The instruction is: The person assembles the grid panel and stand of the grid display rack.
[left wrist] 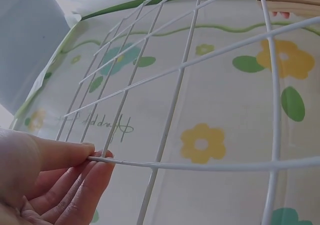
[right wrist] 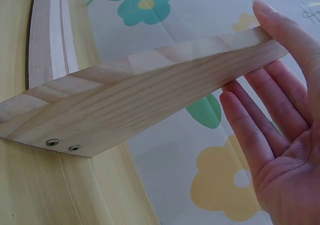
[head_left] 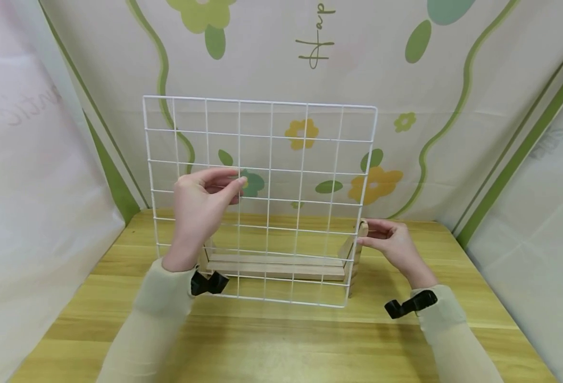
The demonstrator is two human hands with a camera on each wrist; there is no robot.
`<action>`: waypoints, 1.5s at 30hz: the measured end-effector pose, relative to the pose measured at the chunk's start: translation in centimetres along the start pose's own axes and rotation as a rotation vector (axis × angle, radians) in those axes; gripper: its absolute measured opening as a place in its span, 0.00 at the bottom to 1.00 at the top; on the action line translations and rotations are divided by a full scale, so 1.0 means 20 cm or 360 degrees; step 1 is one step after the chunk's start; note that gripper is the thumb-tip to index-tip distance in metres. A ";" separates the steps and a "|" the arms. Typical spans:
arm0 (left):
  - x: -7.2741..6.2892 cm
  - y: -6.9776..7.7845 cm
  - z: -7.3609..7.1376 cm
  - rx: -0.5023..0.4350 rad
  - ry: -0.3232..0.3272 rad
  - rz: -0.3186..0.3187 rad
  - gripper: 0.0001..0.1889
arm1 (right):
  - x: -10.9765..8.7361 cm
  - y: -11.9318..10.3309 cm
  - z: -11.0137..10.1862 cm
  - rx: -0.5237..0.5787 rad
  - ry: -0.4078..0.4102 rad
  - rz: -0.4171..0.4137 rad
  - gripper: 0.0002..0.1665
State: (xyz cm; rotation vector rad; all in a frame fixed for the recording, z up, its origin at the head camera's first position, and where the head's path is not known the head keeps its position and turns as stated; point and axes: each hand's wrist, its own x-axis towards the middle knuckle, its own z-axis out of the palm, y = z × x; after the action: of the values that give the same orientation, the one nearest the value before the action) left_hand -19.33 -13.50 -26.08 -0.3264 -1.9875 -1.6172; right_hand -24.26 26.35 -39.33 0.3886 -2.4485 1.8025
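A pale wooden table (head_left: 281, 340) stands inside a flower-printed backdrop (head_left: 406, 80) that closes it in at the back and both sides. On the table a white wire grid (head_left: 262, 197) stands upright, with a wooden stand (head_left: 276, 266) just behind its lower edge; the stand's base is partly hidden by the wires and by the left wrist, and its left end is hard to make out. The left hand (head_left: 202, 205) is raised in front of the grid, thumb and fingertips (left wrist: 97, 157) pinching one horizontal wire near the middle. The right hand (head_left: 391, 242) sits low at the grid's right edge, fingers (right wrist: 255, 120) nearly straight, thumb along the top of the stand's slanted side piece (right wrist: 150, 95), which lies between thumb and fingers. Black clips on both sleeves are only partly seen.
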 end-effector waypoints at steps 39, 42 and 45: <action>0.34 0.11 0.19 0.0068 0.0018 -0.0155 0.09 | -0.01 0.01 0.01 0.0054 0.0000 -0.0039 0.29; 0.37 0.10 0.20 0.0046 0.0027 -0.0164 0.10 | -0.01 0.01 0.00 0.0047 -0.0013 -0.0030 0.30; 0.41 0.10 0.21 0.0018 0.0038 -0.0170 0.10 | -0.01 0.02 0.00 0.0044 -0.0027 -0.0037 0.31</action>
State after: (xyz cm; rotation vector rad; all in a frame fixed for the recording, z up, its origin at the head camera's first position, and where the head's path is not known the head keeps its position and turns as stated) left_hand -25.99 -10.23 -20.38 -0.1989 -2.0260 -1.6661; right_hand -24.14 26.44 -39.67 0.4343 -2.4225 1.8334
